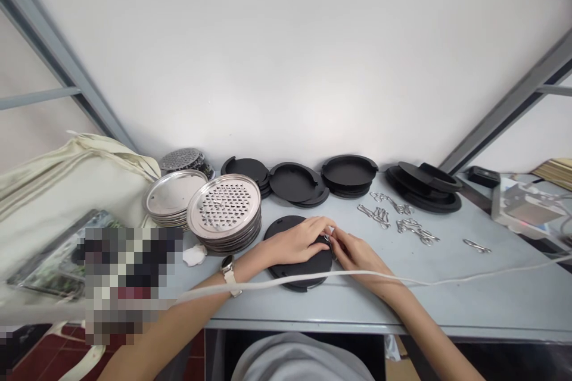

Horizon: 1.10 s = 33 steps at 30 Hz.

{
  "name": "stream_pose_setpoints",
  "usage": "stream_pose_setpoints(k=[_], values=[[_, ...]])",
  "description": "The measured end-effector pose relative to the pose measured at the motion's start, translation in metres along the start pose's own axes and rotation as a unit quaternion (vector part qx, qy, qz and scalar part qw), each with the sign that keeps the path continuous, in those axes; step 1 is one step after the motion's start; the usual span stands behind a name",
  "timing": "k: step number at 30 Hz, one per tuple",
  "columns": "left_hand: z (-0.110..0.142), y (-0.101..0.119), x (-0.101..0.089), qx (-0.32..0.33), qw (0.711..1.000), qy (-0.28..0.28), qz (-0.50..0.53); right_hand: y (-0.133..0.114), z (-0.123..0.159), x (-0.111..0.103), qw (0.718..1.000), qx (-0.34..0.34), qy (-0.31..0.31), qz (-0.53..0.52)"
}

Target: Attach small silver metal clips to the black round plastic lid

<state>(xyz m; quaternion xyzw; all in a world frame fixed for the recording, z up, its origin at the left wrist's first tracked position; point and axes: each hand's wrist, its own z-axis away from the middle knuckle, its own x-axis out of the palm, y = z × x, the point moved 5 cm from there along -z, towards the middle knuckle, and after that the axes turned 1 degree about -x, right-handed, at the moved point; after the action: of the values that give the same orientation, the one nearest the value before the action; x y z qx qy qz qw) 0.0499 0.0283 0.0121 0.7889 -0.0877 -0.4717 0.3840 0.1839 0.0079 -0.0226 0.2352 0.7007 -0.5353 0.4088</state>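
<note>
Black disc (298, 274), lower middle — looks light and stiff, grab the rim; left hand (300, 241) flat on it, right hand's (355, 253) fingers pinched together.

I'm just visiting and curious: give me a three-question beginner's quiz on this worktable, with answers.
1. The left hand rests on:
A) a perforated metal disc
B) a black disc
C) a white cloth
2. True or false: a watch is worn on the left wrist.
3. Fill in: the top piece of the stack of metal discs nearest the person is pierced with many ____.

Key: 1. B; 2. true; 3. holes
</note>
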Motion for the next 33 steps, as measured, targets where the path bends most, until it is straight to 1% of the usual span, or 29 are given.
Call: stream_pose_setpoints(k=[11,20,23,28,33], values=[[-0.0006,-0.0026,0.0007,0.004,1.000,-0.006,0.010,-0.0009,0.0002,-0.0008,1.000,-0.004,0.006,-0.015],[-0.0008,-0.0005,0.0001,-0.012,1.000,-0.006,0.015,-0.0007,0.0000,-0.0012,1.000,-0.002,0.007,-0.027],[-0.0005,0.0006,-0.0004,-0.006,1.000,-0.005,0.007,-0.0006,-0.0002,-0.0007,1.000,-0.001,0.001,-0.026],[-0.0001,0.0010,-0.0013,-0.009,1.000,-0.006,0.007,-0.0006,0.0003,-0.0013,1.000,-0.008,0.011,-0.026],[-0.0003,0.0006,-0.0010,0.003,1.000,-0.005,0.012,-0.0007,0.0004,-0.0009,1.000,-0.007,0.012,-0.025]])
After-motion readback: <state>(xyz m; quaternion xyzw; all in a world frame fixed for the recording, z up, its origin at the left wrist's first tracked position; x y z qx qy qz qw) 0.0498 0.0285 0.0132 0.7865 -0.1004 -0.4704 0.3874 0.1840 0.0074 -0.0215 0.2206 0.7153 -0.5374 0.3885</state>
